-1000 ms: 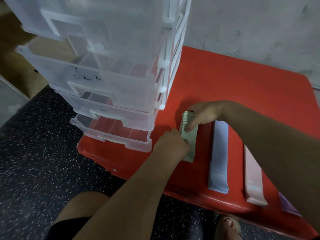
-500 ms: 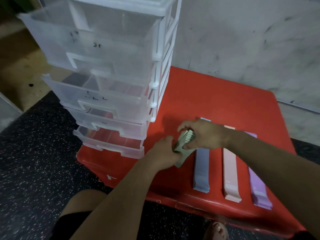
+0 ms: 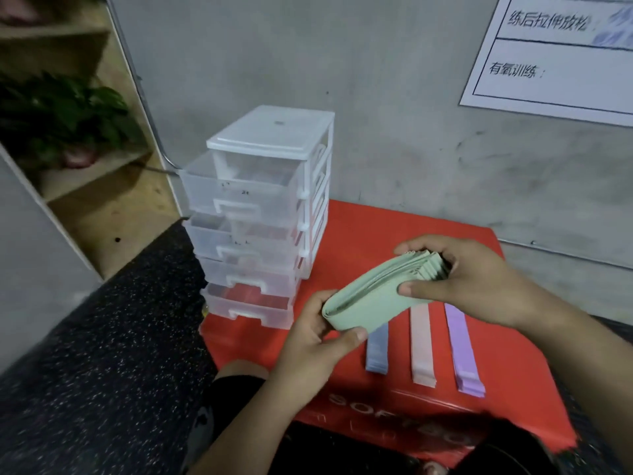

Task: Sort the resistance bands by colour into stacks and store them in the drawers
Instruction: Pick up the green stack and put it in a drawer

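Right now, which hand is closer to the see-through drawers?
Left. The left hand grips the green bands right beside the drawers; the right hand grips their other end, farther right.

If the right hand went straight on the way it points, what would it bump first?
Probably the clear drawer tower: the right hand, gripping the green band stack, points left toward it with nothing between. Depth is hard to judge, though.

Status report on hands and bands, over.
Left hand, right hand grip green stack above red box. Blue stack, pink stack, purple stack down. Drawers open, unblocked.
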